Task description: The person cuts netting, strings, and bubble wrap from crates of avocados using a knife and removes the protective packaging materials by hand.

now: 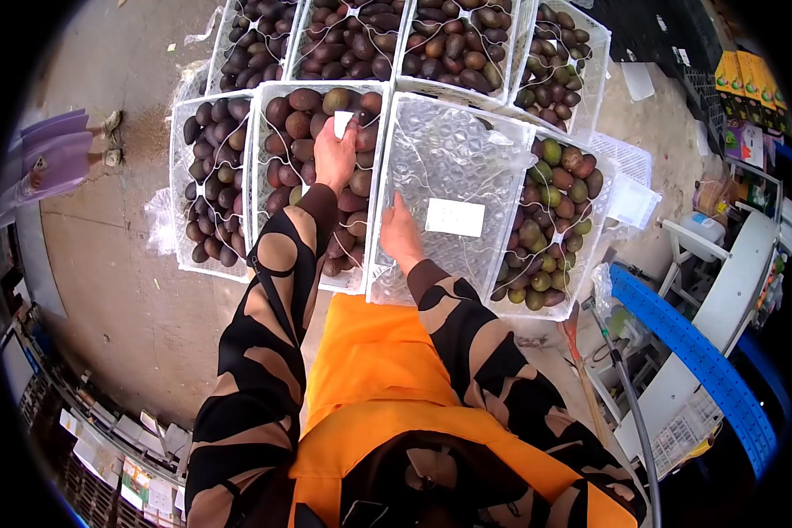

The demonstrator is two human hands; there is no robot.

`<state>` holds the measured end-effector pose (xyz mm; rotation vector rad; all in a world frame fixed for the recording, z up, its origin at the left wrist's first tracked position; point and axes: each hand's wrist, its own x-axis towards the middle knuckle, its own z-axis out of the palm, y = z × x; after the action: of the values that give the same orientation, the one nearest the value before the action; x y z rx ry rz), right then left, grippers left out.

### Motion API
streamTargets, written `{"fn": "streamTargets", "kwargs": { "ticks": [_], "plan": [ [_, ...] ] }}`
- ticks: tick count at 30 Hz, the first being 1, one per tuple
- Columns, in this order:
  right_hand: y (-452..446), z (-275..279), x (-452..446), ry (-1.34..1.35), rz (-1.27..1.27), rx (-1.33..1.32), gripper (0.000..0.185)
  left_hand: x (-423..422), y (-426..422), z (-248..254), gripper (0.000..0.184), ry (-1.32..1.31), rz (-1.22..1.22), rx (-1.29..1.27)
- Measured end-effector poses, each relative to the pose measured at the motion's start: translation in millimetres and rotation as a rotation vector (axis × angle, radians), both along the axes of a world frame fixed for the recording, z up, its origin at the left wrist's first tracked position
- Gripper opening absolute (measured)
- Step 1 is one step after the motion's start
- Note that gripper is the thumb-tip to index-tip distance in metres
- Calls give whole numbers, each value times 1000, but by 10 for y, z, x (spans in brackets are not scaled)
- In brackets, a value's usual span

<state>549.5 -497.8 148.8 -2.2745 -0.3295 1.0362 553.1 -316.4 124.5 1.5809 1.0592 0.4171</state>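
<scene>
Near the upper middle of the frame, we have a small white slip (pixel 342 124) pinched in the fingertips of our left hand (pixel 333 157), above the dark oval fruit (pixel 305 99) in an open-topped crate (pixel 255 167). We take the step in hand to be handling the slip at the fruit; moving it well would call for a light pinch and fingers kept clear of the strings, so that the paper does not crease or snag. The slip juts from the far end of our grip, and we cannot tell whether it touches the fruit beneath

Just right of that, around the centre of the frame, our right hand (pixel 399 231) lies at the left side of the neighbouring crate, over its clear bubbled wrap (pixel 453 145); we cannot tell whether its fingers grip anything. The white label (pixel 455 217) on that wrap sits to the right of this hand, apart from it
</scene>
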Motion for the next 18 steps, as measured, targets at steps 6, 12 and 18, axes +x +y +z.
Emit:
{"fn": "streamTargets", "kwargs": {
  "ticks": [6,12,18],
  "plan": [
    [-658,-101,-325,-146,172,152,49,-255,-64,-386,21,240,-371,133],
    [-1285,635,-374,360,-526,149,49,-8,-508,-316,48,446,-1002,554],
    [-1932,706,-783,401,-634,97,48,95,-663,-458,27,326,-803,462]
  ]
}}
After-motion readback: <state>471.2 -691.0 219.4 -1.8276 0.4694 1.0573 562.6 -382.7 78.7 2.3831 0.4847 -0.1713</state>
